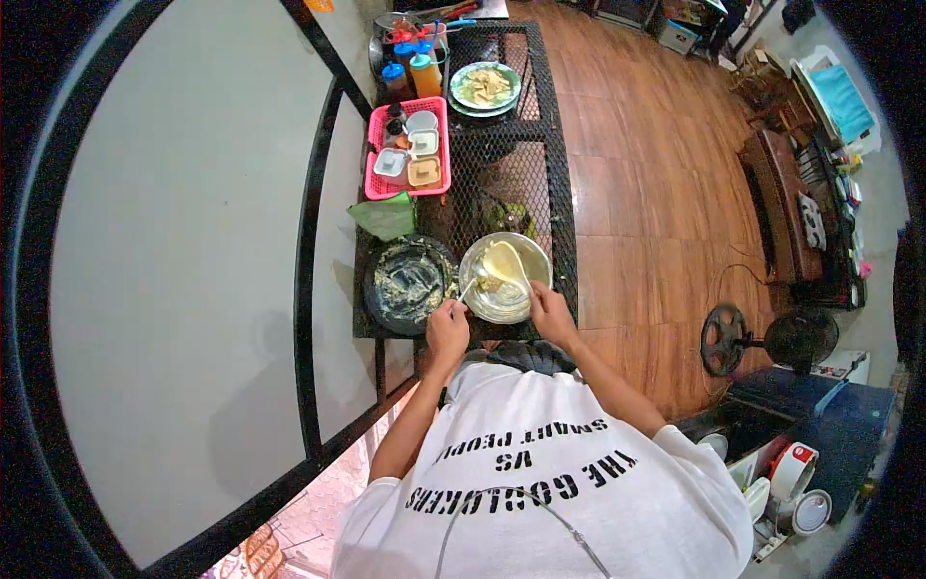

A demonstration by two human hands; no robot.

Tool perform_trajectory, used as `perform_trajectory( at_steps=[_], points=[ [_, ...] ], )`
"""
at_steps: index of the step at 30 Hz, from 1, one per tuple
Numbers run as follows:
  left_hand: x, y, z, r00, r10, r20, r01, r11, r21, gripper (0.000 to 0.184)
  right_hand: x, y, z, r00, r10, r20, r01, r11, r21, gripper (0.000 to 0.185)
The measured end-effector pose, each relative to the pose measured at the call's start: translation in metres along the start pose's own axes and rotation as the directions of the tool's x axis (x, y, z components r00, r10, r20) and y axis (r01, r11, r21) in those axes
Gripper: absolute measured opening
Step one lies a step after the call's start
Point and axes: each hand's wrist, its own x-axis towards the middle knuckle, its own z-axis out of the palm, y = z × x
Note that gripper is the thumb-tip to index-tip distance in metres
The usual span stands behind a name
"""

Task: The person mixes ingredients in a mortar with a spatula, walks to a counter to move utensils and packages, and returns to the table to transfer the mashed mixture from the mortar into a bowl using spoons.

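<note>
A round metal bowl point(479, 307) with food residue inside stands near the front end of the mesh-topped table. My right hand point(550, 315) is closed on the handle of a cream-coloured ladle point(502, 259), whose broad head is over the bowl. At the bowl's left rim, my left hand point(448, 330) is closed round a thin, pale handle, probably a spoon point(469, 288), its tip reaching into the bowl. Beside it lies a wide black stone mortar point(410, 289) smeared with pale mashed food. A piece of green leaf point(386, 216) touches the mortar's far edge.
A pink basket point(368, 159) holds several lidded containers. Farther back are sauce bottles point(424, 75) and a patterned plate point(461, 89) of pale food strips, stacked on another plate. A wall panel point(183, 241) borders the table's left; a fan point(723, 340) stands right on the tiled floor.
</note>
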Motion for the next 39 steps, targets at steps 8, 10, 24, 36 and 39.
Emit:
perform_trajectory(
  at_steps=[8,10,24,36,39],
  points=[
    [0.003,-0.013,-0.004,0.989,-0.127,0.081,0.144,0.952,-0.269,0.019,-0.001,0.015,-0.002,0.991,0.068,-0.118,-0.097,0.962,-0.255,0.027],
    [0.007,-0.016,-0.006,0.991,-0.121,0.057,0.132,0.955,-0.265,0.019,-0.002,0.018,-0.001,0.981,0.085,-0.177,-0.125,0.967,-0.224,0.027],
    [0.023,-0.006,-0.019,0.987,-0.048,0.152,0.056,0.997,-0.049,0.024,-0.014,0.019,0.033,0.981,0.133,-0.139,-0.190,0.761,-0.621,0.036],
    [0.008,0.013,-0.039,0.987,0.162,0.013,-0.162,0.978,0.134,0.025,-0.023,0.006,0.033,0.912,0.061,-0.405,-0.199,0.930,-0.309,0.021],
    [-0.002,0.020,-0.039,0.919,0.379,0.111,-0.394,0.864,0.313,0.018,-0.012,0.003,0.035,0.739,0.674,-0.018,-0.633,0.703,0.325,0.028]
  ],
)
